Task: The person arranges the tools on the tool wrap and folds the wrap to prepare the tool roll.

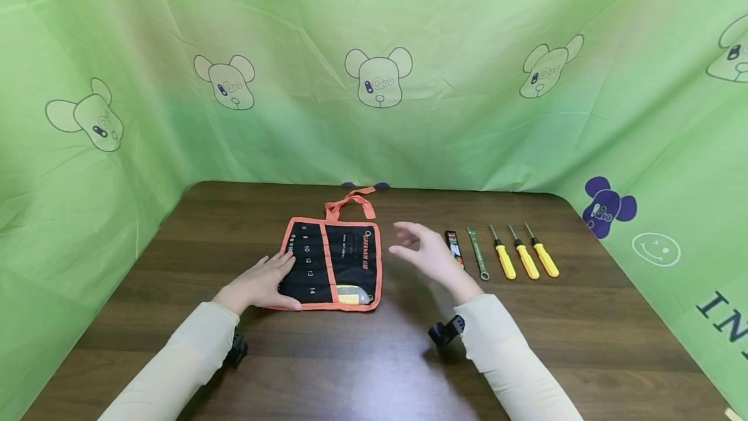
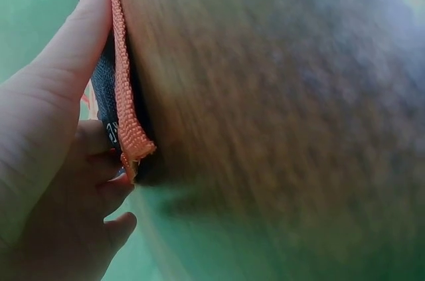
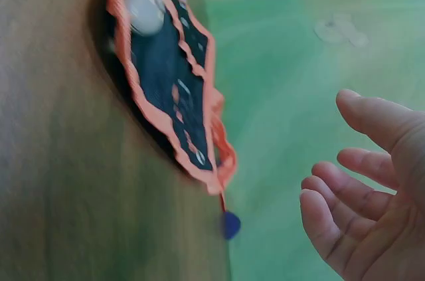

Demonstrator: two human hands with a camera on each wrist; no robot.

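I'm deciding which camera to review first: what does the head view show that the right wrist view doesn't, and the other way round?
Only the head view: three yellow screwdrivers, a wrench, a small black package and the person's pale sleeves.

Only the right wrist view: the right hand from its palm side.

Both: that hand, the black tool pouch with orange edging, its orange strap, the wooden table and the green cloth.
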